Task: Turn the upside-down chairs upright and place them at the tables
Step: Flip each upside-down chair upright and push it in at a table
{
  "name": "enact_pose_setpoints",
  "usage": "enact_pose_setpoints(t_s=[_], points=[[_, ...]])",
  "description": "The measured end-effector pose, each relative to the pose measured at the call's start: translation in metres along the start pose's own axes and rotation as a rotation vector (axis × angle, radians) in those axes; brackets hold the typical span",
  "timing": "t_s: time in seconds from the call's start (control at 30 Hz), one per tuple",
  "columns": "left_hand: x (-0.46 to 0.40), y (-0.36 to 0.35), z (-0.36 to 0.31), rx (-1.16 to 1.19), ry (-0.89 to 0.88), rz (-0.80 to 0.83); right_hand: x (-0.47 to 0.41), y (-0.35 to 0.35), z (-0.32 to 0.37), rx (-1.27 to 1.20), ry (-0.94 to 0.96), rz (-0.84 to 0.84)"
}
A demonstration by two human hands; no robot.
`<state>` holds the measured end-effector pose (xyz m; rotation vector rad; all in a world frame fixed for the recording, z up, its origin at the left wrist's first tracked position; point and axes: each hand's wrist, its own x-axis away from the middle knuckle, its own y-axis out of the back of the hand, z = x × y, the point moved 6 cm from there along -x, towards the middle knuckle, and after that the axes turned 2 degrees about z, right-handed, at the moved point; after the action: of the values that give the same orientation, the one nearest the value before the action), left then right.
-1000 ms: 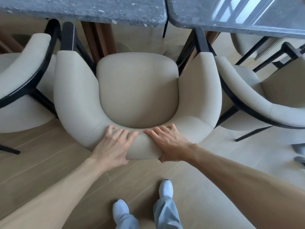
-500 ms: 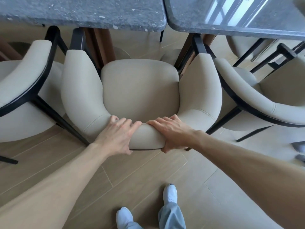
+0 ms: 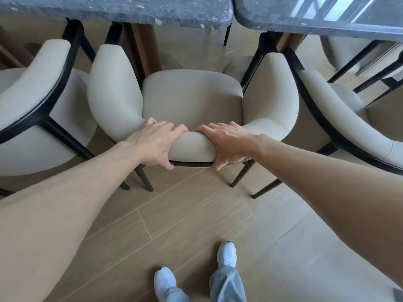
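A beige upholstered chair (image 3: 192,99) with black legs stands upright on the wood floor, its seat facing a dark stone table (image 3: 130,9). My left hand (image 3: 156,143) grips the top of its curved backrest left of centre. My right hand (image 3: 225,142) grips the same backrest right of centre, fingers curled under the black frame. The chair's front edge sits just short of the table's edge.
Matching upright chairs stand close on the left (image 3: 32,101) and right (image 3: 340,118). A second stone table (image 3: 316,16) adjoins on the right, with another chair beneath it. My feet in white shoes (image 3: 226,253) stand on the wood floor behind the chair.
The chair has slid forward toward the table, away from me. Both hands stayed on the backrest and my arms have stretched out further.
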<state>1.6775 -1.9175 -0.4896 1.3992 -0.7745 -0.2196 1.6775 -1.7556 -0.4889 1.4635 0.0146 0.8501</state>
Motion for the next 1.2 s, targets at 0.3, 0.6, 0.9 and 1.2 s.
enact_pose_setpoints(t_s=[0.3,0.6,0.9,1.2], points=[[-0.010,-0.003,0.009,-0.001,0.001,-0.009,-0.009,0.001,-0.008,0.004,0.015,-0.029],[0.018,0.015,-0.035,0.021,0.213,0.053,0.021,0.006,0.012,0.141,-0.093,-0.102],[0.032,0.102,0.013,0.242,0.186,-0.065,0.048,0.074,0.016,0.021,-0.149,-0.160],[0.007,0.088,0.008,0.098,0.166,0.034,0.041,0.060,0.007,0.082,-0.242,-0.113]])
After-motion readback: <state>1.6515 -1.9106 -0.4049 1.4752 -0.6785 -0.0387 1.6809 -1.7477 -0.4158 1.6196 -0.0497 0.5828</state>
